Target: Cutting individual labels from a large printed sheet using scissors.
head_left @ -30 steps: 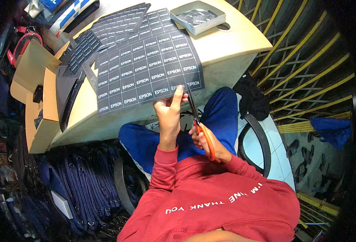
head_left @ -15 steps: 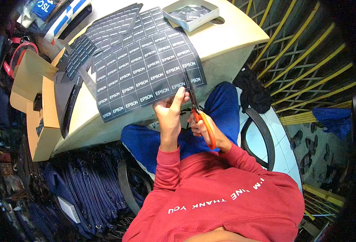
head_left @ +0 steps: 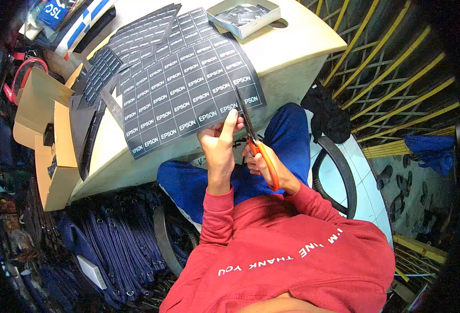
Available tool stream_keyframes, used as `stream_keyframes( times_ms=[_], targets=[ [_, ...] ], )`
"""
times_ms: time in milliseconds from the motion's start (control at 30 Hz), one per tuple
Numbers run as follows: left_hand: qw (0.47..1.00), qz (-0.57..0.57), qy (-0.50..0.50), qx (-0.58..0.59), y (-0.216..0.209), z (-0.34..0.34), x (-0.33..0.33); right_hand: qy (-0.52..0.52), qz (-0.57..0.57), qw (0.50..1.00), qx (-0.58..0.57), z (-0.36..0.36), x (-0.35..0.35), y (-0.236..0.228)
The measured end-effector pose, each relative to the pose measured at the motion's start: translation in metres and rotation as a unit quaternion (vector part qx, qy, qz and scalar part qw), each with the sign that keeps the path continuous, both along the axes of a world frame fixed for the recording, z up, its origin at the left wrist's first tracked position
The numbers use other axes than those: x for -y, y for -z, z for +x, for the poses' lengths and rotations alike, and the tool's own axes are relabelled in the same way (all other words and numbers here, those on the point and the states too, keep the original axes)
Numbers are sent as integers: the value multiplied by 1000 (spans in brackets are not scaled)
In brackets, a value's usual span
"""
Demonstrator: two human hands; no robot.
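My left hand (head_left: 220, 141) pinches the near edge of a large black sheet (head_left: 180, 99), thumb on top and fingers beneath. White lines divide the sheet into rectangles, each bearing the same white lettering. Orange-handled scissors (head_left: 269, 166) are in my right hand (head_left: 261, 168), fingers wrapped in and around the handles. Their dark blades lie at the sheet's right part, close to my left thumb, along the line before the last column. How far the cut runs is hard to see. Most of the sheet lies over the table (head_left: 292, 49), with its near edge hanging past the rim.
More printed black sheets (head_left: 146, 31) lie behind, beside a shallow white box (head_left: 244, 18) of small cut labels. An open cardboard box (head_left: 58, 151) stands at the left. Dark blue straps with metal rings (head_left: 123, 245) hang below the table. A yellow folding gate (head_left: 397, 78) borders the right.
Hands, scissors and sheet keep nearly the same places. The whole view has shifted very slightly.
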State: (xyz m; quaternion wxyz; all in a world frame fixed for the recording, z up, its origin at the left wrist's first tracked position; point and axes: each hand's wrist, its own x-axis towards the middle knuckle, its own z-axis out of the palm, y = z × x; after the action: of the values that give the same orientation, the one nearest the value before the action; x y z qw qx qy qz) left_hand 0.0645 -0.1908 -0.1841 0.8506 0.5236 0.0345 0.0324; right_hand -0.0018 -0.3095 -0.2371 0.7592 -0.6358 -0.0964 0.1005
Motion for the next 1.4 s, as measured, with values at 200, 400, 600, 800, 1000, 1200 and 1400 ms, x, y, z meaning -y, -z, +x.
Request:
stream_keyframes(
  times_ms=[200, 400, 600, 800, 1000, 1200, 1400],
  targets=[
    [1000, 12, 2, 17, -5, -1, 2, -6, -6, 1000, 14, 1, 0, 1],
    [1000, -4, 3, 26, -5, 0, 3, -4, 1, 1000, 12, 2, 0, 1],
    [1000, -4, 0, 24, -5, 0, 3, -7, 8, 1000, 5, 1, 1, 2],
    [1000, 22, 4, 21, -2, 0, 2, -8, 19, 1000, 5, 1, -1, -3],
    [999, 9, 10, 30, -4, 0, 4, -6, 29, 999, -20, 1, -2, 0],
    [1000, 3, 8, 8, -4, 0, 3, -9, 45, 998, -44, 0, -4, -7],
    [1000, 5, 14, 12, -4, -1, 3, -6, 107, 991, -86, 0, -10, -5]
  ],
)
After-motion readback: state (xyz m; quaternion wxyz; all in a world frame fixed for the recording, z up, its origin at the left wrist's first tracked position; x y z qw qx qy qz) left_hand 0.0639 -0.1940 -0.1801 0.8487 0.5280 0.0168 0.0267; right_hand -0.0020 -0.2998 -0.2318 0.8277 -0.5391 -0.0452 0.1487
